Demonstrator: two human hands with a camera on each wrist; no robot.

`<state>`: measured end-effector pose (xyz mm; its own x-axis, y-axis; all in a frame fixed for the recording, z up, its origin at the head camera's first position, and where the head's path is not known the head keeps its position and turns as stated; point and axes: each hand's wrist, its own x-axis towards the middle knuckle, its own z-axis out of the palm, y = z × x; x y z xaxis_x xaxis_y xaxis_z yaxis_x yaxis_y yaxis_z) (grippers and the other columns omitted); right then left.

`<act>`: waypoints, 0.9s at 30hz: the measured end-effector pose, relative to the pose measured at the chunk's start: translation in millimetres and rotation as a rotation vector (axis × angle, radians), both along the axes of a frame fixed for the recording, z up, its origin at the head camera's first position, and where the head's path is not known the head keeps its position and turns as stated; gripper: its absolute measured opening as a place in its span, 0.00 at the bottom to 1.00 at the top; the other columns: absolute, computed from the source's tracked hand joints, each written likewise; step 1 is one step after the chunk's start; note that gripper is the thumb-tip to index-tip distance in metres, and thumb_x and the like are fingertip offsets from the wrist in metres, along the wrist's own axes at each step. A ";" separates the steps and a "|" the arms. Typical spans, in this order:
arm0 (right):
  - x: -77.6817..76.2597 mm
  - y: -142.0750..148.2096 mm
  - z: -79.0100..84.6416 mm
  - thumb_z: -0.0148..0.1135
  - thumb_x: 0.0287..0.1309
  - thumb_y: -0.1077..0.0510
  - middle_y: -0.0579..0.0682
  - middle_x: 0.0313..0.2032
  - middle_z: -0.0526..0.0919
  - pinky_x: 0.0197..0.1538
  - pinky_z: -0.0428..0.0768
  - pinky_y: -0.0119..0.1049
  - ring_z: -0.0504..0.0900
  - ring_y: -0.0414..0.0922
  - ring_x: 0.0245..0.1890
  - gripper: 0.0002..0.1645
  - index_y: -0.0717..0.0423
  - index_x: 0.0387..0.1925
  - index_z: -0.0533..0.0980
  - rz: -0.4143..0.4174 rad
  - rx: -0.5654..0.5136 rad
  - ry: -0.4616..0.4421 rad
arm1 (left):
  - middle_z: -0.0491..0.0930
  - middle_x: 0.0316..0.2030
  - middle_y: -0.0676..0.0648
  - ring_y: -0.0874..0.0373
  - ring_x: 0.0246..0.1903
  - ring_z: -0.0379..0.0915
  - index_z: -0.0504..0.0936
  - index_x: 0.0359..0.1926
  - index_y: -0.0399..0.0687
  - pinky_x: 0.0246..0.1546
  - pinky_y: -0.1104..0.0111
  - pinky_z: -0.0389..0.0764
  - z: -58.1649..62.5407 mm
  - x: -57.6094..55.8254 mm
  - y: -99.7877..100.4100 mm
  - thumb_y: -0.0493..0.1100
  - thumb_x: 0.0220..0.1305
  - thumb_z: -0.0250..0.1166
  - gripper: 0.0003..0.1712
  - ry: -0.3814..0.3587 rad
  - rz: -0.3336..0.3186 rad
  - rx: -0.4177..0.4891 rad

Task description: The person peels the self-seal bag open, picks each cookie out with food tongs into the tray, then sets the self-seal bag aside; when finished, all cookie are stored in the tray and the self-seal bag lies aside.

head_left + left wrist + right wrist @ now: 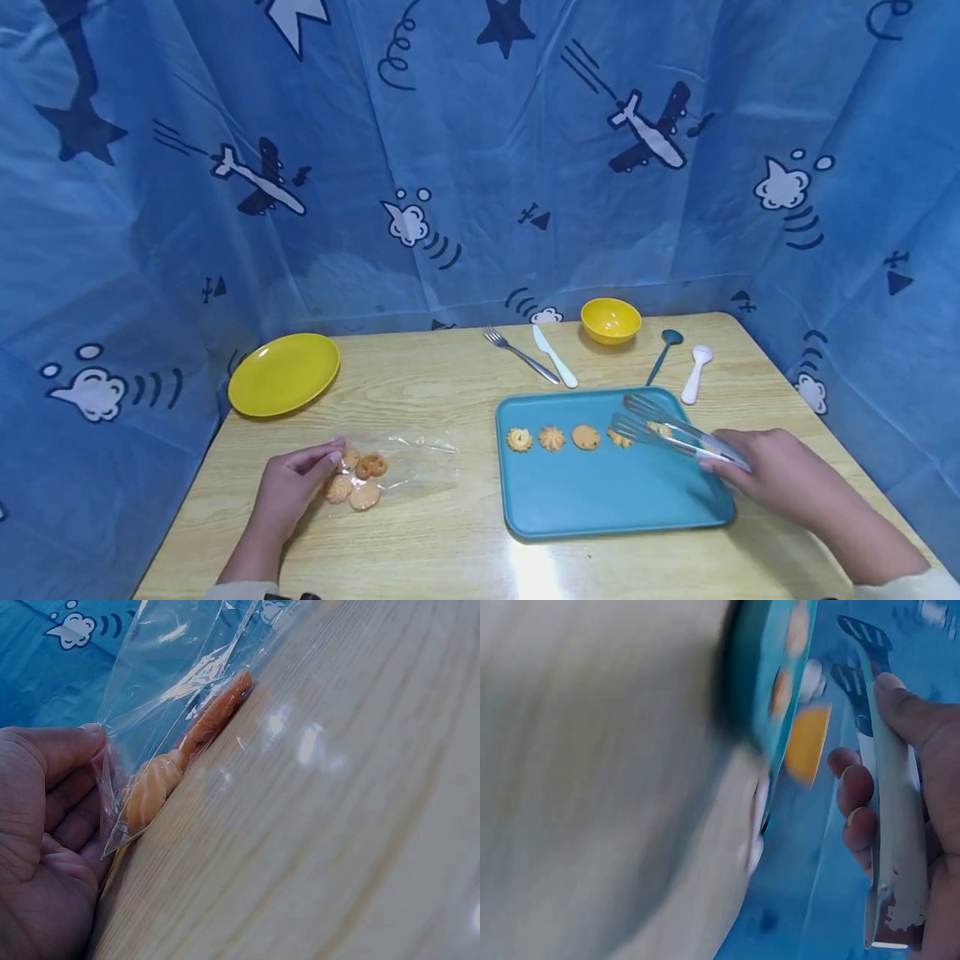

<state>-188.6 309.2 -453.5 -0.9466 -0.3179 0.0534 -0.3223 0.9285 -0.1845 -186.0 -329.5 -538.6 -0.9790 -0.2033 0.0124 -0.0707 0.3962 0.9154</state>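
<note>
Now the left hand [294,485] pinches a clear bag [420,463] of cookies [365,496], while the right hand's [776,473] fingers grip slotted tongs [701,445] over the teal tray [600,502]!

Head view forward and down over table [420,554], tilted wrist views close by hands [49,840] [943,765], head and right sharing tray [600,493]
</note>
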 end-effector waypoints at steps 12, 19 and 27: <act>-29.9 -173.3 -3.2 0.64 0.66 0.39 0.41 0.41 0.91 0.40 0.88 0.39 0.87 0.37 0.35 0.25 0.48 0.56 0.84 0.385 -0.002 0.026 | 0.84 0.58 0.49 0.79 0.52 0.77 0.87 0.54 0.47 0.53 0.86 0.77 0.8 0.3 0.1 0.52 0.67 0.71 0.20 -0.014 0.006 0.023; -53.9 -241.9 -18.9 0.64 0.67 0.39 0.35 0.16 0.68 0.25 0.70 0.31 0.65 0.34 0.18 0.14 0.42 0.32 0.79 0.526 0.007 0.021 | 0.85 0.57 0.50 0.76 0.53 0.78 0.88 0.53 0.49 0.54 0.85 0.76 -4.2 -4.2 -2.6 0.54 0.66 0.71 0.20 -0.001 -0.006 0.005; -62.0 -282.2 -18.2 0.63 0.68 0.39 0.36 0.15 0.64 0.26 0.70 0.33 0.66 0.35 0.17 0.18 0.42 0.27 0.73 0.576 0.008 0.004 | 0.85 0.57 0.52 0.73 0.56 0.78 0.88 0.53 0.52 0.53 0.86 0.76 -5.1 -3.4 -4.7 0.56 0.66 0.70 0.20 -0.015 0.012 -0.025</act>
<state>-250.6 27.0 -471.7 -0.6205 -0.7825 0.0521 -0.7770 0.6044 -0.1758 -189.4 -334.2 -543.8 -0.9766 -0.2149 0.0029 -0.0893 0.4179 0.9041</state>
